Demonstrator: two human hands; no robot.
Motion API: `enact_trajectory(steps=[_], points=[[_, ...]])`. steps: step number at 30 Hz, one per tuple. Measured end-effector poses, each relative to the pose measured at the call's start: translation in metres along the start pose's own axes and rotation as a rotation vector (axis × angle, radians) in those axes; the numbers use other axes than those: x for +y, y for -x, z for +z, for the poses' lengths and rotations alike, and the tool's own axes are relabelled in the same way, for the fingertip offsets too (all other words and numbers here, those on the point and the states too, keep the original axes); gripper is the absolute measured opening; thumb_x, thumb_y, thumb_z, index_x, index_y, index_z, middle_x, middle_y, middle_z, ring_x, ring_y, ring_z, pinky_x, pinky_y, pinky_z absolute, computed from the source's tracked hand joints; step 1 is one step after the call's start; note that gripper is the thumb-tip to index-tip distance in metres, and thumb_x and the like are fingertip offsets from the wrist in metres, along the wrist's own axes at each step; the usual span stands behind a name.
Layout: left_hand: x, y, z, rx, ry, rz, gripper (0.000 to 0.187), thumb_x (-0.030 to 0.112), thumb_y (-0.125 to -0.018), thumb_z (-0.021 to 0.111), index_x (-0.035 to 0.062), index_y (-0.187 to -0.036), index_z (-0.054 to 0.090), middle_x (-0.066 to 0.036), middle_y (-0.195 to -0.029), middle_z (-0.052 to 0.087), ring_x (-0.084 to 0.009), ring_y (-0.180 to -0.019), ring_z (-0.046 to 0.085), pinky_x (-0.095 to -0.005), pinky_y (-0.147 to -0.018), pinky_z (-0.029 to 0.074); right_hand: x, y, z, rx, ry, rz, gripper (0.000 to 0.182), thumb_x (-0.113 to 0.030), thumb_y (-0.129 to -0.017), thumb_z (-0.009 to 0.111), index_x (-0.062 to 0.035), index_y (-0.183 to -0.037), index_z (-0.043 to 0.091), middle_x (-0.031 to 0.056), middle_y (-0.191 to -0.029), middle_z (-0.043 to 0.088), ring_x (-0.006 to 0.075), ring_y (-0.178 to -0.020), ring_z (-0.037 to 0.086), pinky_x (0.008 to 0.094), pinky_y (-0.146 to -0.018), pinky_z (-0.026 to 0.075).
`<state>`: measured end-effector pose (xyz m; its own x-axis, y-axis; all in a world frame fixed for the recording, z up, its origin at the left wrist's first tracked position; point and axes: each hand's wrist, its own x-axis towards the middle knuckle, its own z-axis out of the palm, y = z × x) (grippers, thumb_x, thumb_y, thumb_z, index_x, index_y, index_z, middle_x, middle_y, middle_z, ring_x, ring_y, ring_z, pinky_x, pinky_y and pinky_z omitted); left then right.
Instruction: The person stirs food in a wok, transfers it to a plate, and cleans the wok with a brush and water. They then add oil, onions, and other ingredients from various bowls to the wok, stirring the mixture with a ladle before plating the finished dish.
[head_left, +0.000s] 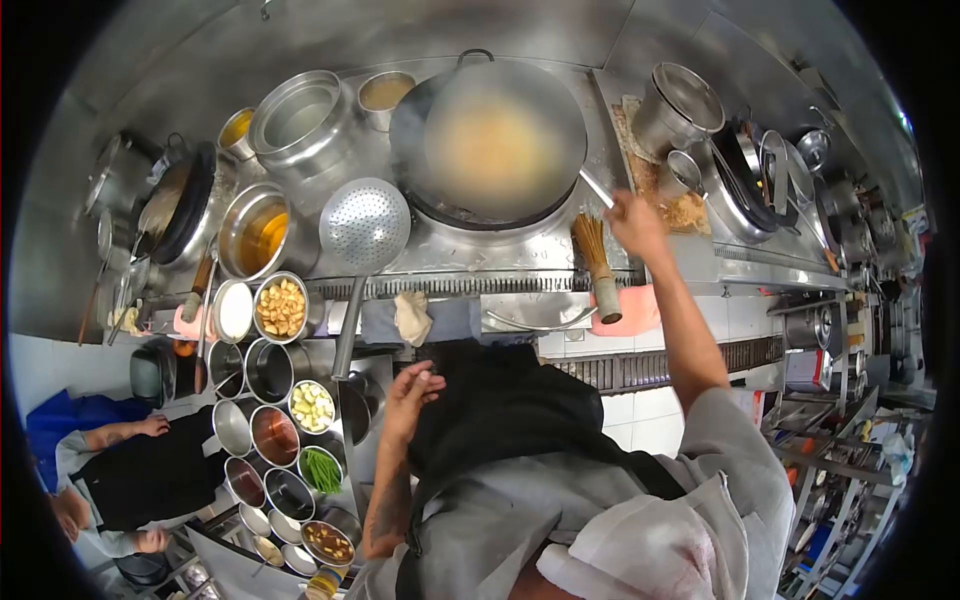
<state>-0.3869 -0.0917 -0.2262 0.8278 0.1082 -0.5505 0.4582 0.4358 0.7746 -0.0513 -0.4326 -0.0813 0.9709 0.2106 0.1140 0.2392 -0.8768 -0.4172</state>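
Firmly, the right hand (637, 220) closes around a pale handle (597, 188) that slants up into the wok (408, 125); the far end of the tool is lost in a blur. Within the wok, the golden-brown contents (500, 145) lie under the same haze, too indistinct to identify. The left hand (412, 395) hangs before the black apron (480, 400), its fingers loosely bent and the thumb close to them; whether it pinches something small cannot be told.

Just below the right hand, a bristled brush (595, 262) lies with its bound end over a pink cloth (636, 308). Near the left hand, the handle of a perforated skimmer (365, 225) points back toward the person, while its round head rests on the steel stove top. A crumpled pale rag (412, 320) sits on a folded grey-blue cloth (375, 322) at the stove's front edge.

Farther left are a pot of amber liquid (262, 245), a container of brown chunks (280, 308) and one of cut greens (320, 470). On the wok's right, a tall pot (655, 120) stands beside a small metal cup (683, 172). Lower left, a co-worker (150, 480) stands, both forearms bare.
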Motion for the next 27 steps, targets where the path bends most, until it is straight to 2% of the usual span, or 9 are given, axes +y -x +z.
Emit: enact_trajectory(steps=[1,3,4,8,14,17,19,22,27], points=[[0.012,0.000,-0.001,0.002,0.045,0.066,0.037,0.027,-0.099,0.060,0.0054,-0.129,0.056,-0.009,-0.104,0.070,-0.0168,-0.095,0.067,-0.0270,-0.079,0.051,-0.007,0.004,0.005,-0.005,0.008,-0.003,0.025,-0.022,-0.088,0.064,-0.0060,-0.107,0.066,0.0233,-0.083,0.068,0.0371,-0.070,0.068,0.0441,-0.068,0.055],[0.039,0.000,-0.005,0.034,0.119,0.162,0.036,0.027,-0.099,0.059,0.0040,-0.127,0.056,-0.009,-0.100,0.070,-0.0166,-0.090,0.068,-0.0264,-0.076,0.051,-0.017,0.009,0.030,-0.415,-0.790,0.425,0.028,-0.027,-0.094,0.061,-0.0045,-0.111,0.059,0.0170,-0.072,0.065,0.0305,-0.057,0.064,0.0408,-0.054,0.051],[0.049,-0.003,-0.016,0.066,0.114,0.197,0.036,0.027,-0.099,0.058,0.0028,-0.126,0.057,-0.009,-0.100,0.070,-0.0156,-0.087,0.068,-0.0257,-0.073,0.050,-0.033,0.012,0.062,0.107,-0.227,-0.123,0.028,-0.029,-0.096,0.061,-0.0058,-0.110,0.054,0.0050,-0.064,0.057,0.0165,-0.045,0.053,0.0327,-0.042,0.041],[0.101,-0.006,-0.084,0.418,0.003,0.509,0.026,0.028,-0.098,0.062,0.0025,-0.103,0.066,-0.002,-0.081,0.066,-0.0064,-0.064,0.054,-0.0195,-0.054,0.039,-0.120,0.056,0.044,-0.618,-1.174,0.351,0.022,-0.024,-0.100,0.057,-0.0079,-0.115,0.054,-0.0010,-0.066,0.047,0.0065,-0.044,0.041,0.0237,-0.038,0.034],[0.144,-0.029,-0.256,1.022,0.099,0.640,0.030,0.027,-0.098,0.061,0.0003,-0.085,0.066,-0.003,-0.072,0.065,-0.0055,-0.051,0.050,-0.0214,-0.045,0.037,-0.273,0.074,0.092,-1.033,-0.886,0.174,0.039,-0.021,-0.100,0.056,-0.0158,-0.137,0.046,-0.0038,-0.064,0.042,0.0034,-0.046,0.038,0.0225,-0.038,0.032],[0.144,-0.061,-0.308,1.051,0.253,0.483,0.034,0.028,-0.101,0.053,-0.0026,-0.086,0.061,-0.009,-0.072,0.065,-0.0116,-0.047,0.053,-0.0257,-0.040,0.040,-0.329,0.082,0.139,-1.062,-0.567,-0.149,0.053,-0.019,-0.098,0.056,-0.0165,-0.147,0.036,0.0051,-0.060,0.051,0.0166,-0.045,0.051,0.0331,-0.042,0.041],[0.145,-0.081,-0.328,1.019,0.427,0.361,0.037,0.027,-0.104,0.044,-0.0045,-0.088,0.055,-0.013,-0.070,0.063,-0.0165,-0.047,0.055,-0.0277,-0.039,0.043,-0.347,0.090,0.185,-0.668,-0.222,-0.770,0.062,-0.016,-0.097,0.053,-0.0136,-0.152,0.025,0.0204,-0.064,0.061,0.0384,-0.056,0.061,0.0478,-0.055,0.049],[0.142,-0.095,-0.332,1.080,0.419,0.425,0.026,0.018,-0.103,0.037,-0.0023,-0.093,0.051,-0.013,-0.071,0.064,-0.0162,-0.049,0.056,-0.0281,-0.040,0.044,-0.379,0.098,0.198,-0.706,-0.127,-0.758,0.063,-0.014,-0.094,0.054,-0.0101,-0.151,0.028,0.0318,-0.077,0.062,0.0509,-0.067,0.060,0.0552,-0.062,0.048],[0.135,-0.100,-0.339,1.002,0.500,0.483,0.020,0.011,-0.103,0.032,0.0002,-0.095,0.047,-0.016,-0.075,0.064,-0.0161,-0.050,0.056,-0.0287,-0.042,0.045,-0.385,0.092,0.225,-0.636,0.008,-0.850,0.064,-0.012,-0.094,0.053,-0.0073,-0.152,0.025,0.0288,-0.069,0.062,0.0480,-0.064,0.062,0.0558,-0.061,0.048]])
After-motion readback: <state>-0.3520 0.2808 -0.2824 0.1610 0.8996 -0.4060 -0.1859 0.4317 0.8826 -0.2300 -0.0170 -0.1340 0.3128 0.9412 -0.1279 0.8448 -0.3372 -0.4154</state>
